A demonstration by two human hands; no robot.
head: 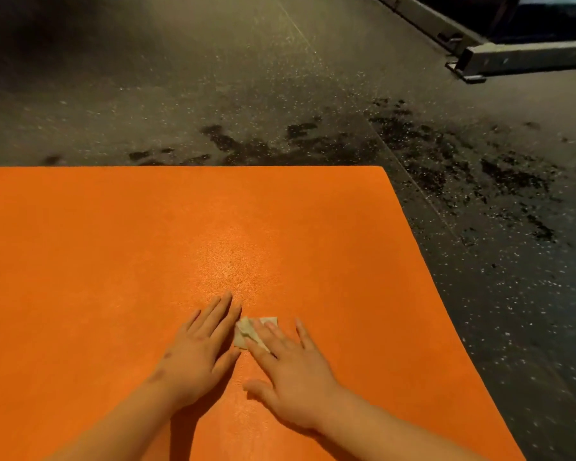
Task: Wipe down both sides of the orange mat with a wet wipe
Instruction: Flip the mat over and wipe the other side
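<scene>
Here, right hand (288, 367) presses wet wipe (248, 331) onto orange mat (113, 244).

Orange mat (147, 244): fine pebbled, leather-like grain with a soft sheen where light strikes its middle. Wet wipe (246, 331): thin, pale, crumpled cloth-like sheet. Floor (213, 78): dark, matt, rubber-like, flecked with white specks and blotched darker. Beam (526, 59): dull grey metal.

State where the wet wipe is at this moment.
In the head view, the wet wipe lies low and central on the orange mat, under the fingers of the right hand, with the left hand flat beside it.
</scene>
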